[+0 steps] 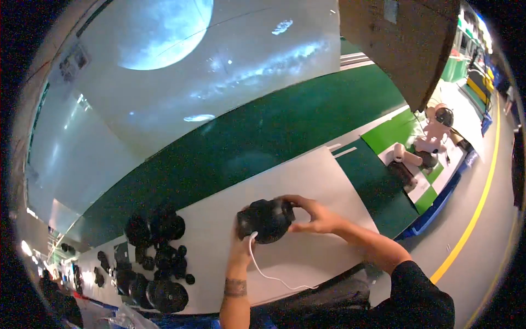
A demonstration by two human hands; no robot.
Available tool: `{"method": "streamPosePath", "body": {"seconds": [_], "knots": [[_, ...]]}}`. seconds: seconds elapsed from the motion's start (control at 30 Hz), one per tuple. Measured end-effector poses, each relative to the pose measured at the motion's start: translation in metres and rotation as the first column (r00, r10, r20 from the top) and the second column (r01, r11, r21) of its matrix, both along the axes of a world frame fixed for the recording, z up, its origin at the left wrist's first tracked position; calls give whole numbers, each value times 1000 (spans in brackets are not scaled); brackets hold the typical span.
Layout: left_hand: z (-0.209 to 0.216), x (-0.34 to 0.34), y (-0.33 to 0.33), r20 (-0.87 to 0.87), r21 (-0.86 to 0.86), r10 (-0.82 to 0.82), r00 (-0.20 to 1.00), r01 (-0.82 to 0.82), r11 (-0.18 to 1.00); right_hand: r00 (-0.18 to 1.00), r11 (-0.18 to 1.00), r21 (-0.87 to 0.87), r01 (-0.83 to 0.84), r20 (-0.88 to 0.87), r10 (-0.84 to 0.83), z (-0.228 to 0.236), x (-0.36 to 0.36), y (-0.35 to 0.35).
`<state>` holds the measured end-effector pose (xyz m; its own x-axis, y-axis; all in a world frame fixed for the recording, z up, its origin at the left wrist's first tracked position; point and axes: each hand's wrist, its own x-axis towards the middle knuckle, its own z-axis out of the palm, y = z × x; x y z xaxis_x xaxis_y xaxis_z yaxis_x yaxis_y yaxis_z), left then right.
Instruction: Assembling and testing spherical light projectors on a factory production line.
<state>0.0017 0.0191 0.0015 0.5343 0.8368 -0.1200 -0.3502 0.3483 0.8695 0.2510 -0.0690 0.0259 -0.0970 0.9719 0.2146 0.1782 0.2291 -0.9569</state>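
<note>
A black rounded device (266, 220), looking like a star projector, is held between my two hands over the white table sheet (323, 183). My left hand (241, 237) grips its left side, with most of the fingers hidden behind the body. Around its right side curl the thumb and fingers of my right hand (315, 216). A white cable (263, 272) leaves the front of the device near my left hand and trails down to the near edge of the sheet.
Several black rounded devices and parts (167, 296) crowd the table on the left. A grey board (164, 104) at the back carries a projected moon and galaxy. Brown cardboard (408, 44) hangs at upper right. Beyond it stand pale astronaut-shaped figures (435, 131); a yellow line (466, 238) marks the floor.
</note>
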Motion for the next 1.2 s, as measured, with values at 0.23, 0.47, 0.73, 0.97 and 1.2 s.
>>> {"method": "streamPosePath", "body": {"seconds": [0.23, 0.47, 0.73, 0.97, 1.2], "knots": [[23, 14, -8, 5, 187, -40, 999, 39, 982, 998, 994, 99, -54, 16, 53, -6, 5, 3], [22, 12, -7, 1, 209, -57, 998, 56, 976, 999, 990, 132, -48, 28, 45, 0, 2, 2], [14, 8, -5, -74, 308, -81, 994, 100, 946, 995, 991, 107, -86, 51, 81, -9, 7, 6], [9, 6, -3, -92, 344, -91, 992, 118, 932, 986, 985, 33, -168, -14, 169, -10, 5, 13], [-9, 19, -8, -148, 196, -11, 989, 41, 980, 940, 954, -151, -259, -268, 213, -35, 19, 21]]}}
